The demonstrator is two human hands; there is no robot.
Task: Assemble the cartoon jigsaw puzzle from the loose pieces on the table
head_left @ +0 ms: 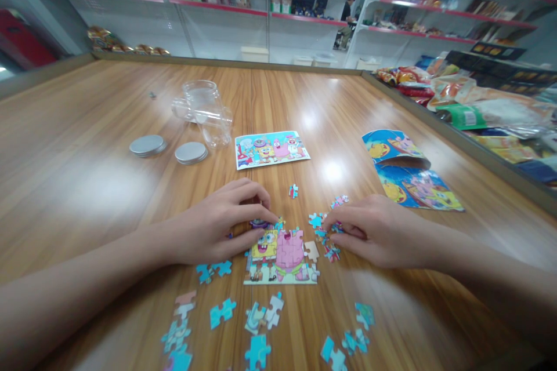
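A partly joined jigsaw puzzle point(289, 252) lies before me, showing a yellow square figure and a pink one. My left hand point(230, 220) reaches over its upper left corner, thumb and index finger closing on a puzzle piece point(279, 223) at the top edge. To the right, my right hand point(369, 229) has bent fingers pinching at a small heap of loose puzzle pieces point(319, 233); the fingertips partly hide the piece there. Beyond the puzzle lies a picture card point(272, 151) with the same figures. One lone piece point(293, 191) rests between card and puzzle.
More loose pieces point(258, 351) are scattered nearest me. Clear plastic jars point(204, 110) lie at the back left, near two silver lids point(148, 145). A folded blue printed sheet point(413, 177) sits at right. Packaged goods point(461, 98) line the right edge; shelves point(217, 3) stand behind.
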